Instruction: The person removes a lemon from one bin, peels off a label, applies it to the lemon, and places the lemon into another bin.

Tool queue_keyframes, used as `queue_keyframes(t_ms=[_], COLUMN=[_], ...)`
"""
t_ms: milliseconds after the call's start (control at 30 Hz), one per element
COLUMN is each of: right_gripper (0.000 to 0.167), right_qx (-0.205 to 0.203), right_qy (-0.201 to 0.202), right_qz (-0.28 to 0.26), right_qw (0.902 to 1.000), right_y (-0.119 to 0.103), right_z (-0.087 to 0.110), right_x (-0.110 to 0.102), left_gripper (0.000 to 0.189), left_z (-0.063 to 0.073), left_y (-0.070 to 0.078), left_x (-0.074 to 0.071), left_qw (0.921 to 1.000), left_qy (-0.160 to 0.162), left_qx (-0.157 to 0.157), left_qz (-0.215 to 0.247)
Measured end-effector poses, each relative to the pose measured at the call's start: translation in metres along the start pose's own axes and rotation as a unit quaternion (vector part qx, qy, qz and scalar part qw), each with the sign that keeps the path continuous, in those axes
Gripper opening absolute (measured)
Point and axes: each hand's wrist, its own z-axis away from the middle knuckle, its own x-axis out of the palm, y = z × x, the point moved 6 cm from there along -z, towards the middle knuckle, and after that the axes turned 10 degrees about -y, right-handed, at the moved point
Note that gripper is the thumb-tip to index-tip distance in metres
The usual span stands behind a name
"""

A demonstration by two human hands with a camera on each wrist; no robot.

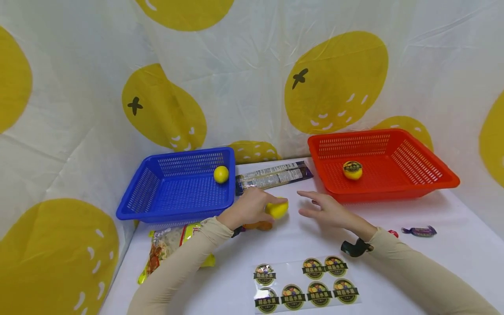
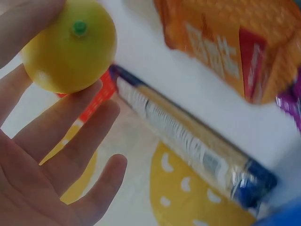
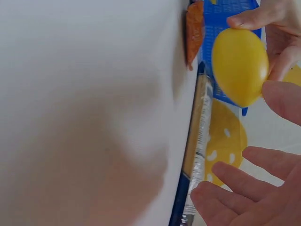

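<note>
My left hand (image 1: 250, 206) pinches a yellow lemon (image 1: 278, 209) between thumb and fingers above the middle of the table. In the left wrist view the lemon (image 2: 70, 56) shows a small green stem end, and the other fingers spread away from it. My right hand (image 1: 330, 211) is a short way right of the lemon, its fingers extended and holding nothing. From the right wrist view, the lemon (image 3: 240, 66) appears smooth, with no label on the side that shows. A sheet of round dark fruit stickers (image 1: 293, 295) lies at the front of the table.
A blue basket (image 1: 138, 192) with one lemon (image 1: 221, 174) stands left; a red basket (image 1: 397, 189) with a stickered lemon (image 1: 352, 171) stands right. Between them lie long packets (image 1: 275, 175). A food bag (image 1: 165, 245), an orange packet (image 2: 221, 47) and a purple-wrapped candy (image 1: 421, 231) lie nearby.
</note>
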Motion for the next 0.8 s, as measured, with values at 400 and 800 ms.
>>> queue_keyframes(t_ms=[400,800], right_gripper=[0.065,0.058], right_qx=[0.002,-0.011], right_qy=[-0.031,-0.031], right_qz=[-0.004,0.032], right_qw=[0.9995,0.9989], right_y=[0.012,0.002], right_z=[-0.004,-0.011], right_x=[0.016,0.019], left_gripper=[0.063,0.063], left_z=[-0.023,-0.024], left_y=[0.005,0.008], left_x=[0.030,0.030], left_qw=[0.9995,0.9994], left_qy=[-0.030,-0.035], left_qx=[0.010,0.003], left_qz=[0.007,0.006])
